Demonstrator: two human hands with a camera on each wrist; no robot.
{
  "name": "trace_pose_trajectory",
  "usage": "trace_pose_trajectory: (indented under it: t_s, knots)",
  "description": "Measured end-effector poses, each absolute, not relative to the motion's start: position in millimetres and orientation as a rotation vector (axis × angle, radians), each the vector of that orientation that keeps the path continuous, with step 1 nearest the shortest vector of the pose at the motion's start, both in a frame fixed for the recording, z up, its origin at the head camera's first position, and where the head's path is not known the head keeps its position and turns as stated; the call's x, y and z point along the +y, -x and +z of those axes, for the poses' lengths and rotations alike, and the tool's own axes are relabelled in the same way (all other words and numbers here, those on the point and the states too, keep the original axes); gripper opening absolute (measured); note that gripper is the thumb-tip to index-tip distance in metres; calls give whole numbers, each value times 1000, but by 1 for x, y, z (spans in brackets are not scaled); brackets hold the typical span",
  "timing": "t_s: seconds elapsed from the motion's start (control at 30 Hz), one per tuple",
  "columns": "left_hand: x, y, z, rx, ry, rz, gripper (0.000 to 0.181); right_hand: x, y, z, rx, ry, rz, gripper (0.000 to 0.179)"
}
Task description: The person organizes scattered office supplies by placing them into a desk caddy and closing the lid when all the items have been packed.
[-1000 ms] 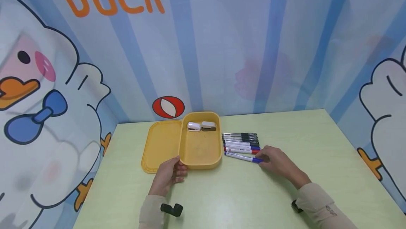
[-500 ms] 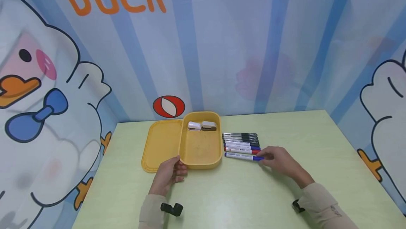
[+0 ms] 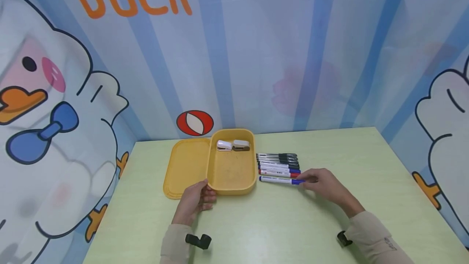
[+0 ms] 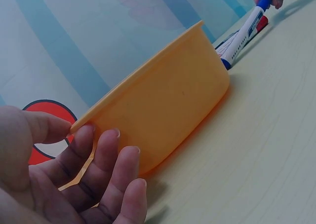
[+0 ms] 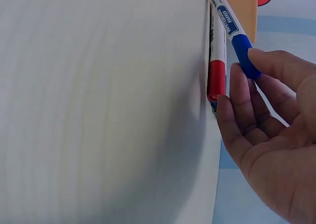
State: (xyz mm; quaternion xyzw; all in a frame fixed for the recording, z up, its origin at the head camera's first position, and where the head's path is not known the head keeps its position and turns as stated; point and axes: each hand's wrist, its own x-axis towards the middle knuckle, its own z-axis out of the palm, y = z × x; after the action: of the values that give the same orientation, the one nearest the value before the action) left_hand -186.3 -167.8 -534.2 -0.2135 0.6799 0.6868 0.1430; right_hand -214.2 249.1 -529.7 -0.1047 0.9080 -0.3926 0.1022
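Observation:
In the head view my right hand [image 3: 322, 184] pinches the blue cap of a white whiteboard marker [image 3: 280, 180]. The right wrist view shows thumb and fingers on that cap [image 5: 244, 56], with the marker's cap end raised off the table. Just beyond it lies a red-capped marker [image 5: 217, 61], first in a row of markers and pens [image 3: 278, 161]. My left hand [image 3: 194, 203] grips the near left corner of a yellow plastic box [image 3: 232, 192]. Its thumb and forefinger pinch the rim in the left wrist view. Two small staplers, one white [image 3: 224, 145] and one white and brown [image 3: 241, 145], lie at the box's far end.
A yellow lid [image 3: 187, 166] lies flat on the table, against the box's left side. The pale table [image 3: 256, 231] ends at a blue striped backdrop [image 3: 256, 52] with duck drawings.
The blue marker's cap end has swung slightly away from me, so the marker lies closer to parallel with the row. My left hand and the box have stayed put.

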Motion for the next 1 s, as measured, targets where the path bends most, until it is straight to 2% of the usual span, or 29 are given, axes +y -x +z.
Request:
trace_pose_trajectory:
  t_s: [1.0]
  knots:
    - [-168,186,-535,1960,605,1991,38,256,211,-531,2593,237,-1368,21]
